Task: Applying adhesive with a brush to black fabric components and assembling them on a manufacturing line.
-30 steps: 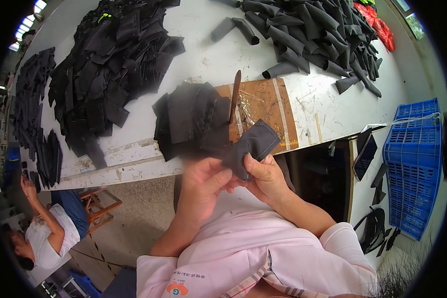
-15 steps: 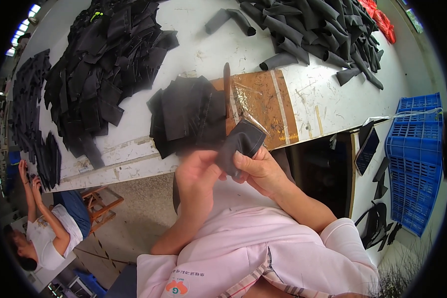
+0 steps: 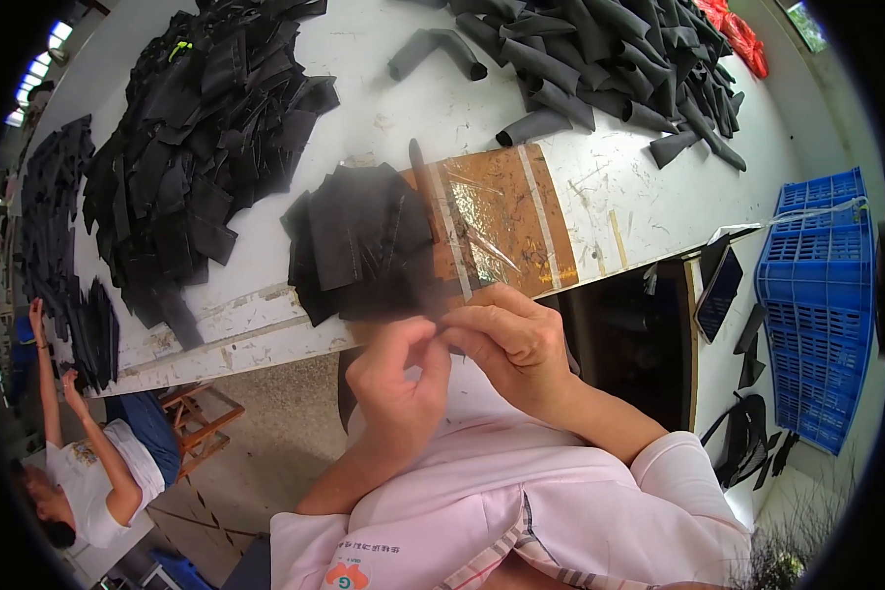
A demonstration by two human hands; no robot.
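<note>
My left hand [image 3: 398, 379] and my right hand [image 3: 511, 344] meet just in front of the table's edge, fingertips close together. Both are closed in a pinch on a small black fabric piece [image 3: 437, 303], blurred and mostly hidden by the fingers. Directly beyond them lies a loose stack of flat black fabric pieces [image 3: 359, 236] with stitched lines. Beside the stack, a brown cardboard sheet [image 3: 506, 221] with tape strips lies on the white table [image 3: 364, 108]. A narrow dark brown stick-like thing [image 3: 419, 182] rests along the cardboard's left side.
A big heap of black fabric pieces [image 3: 182, 187] covers the table's left; rolled dark tubes [image 3: 600, 69] pile up far right. A red plastic bag [image 3: 736, 37] lies behind them. Blue crates [image 3: 816, 315] stand at right. Another person [image 3: 98, 462] works at far left, near a wooden stool [image 3: 202, 423].
The black fabric piece, spread and visible between my hands before, is now mostly hidden behind my fingers. My right hand has turned palm-down, and both hands' fingertips have come together.
</note>
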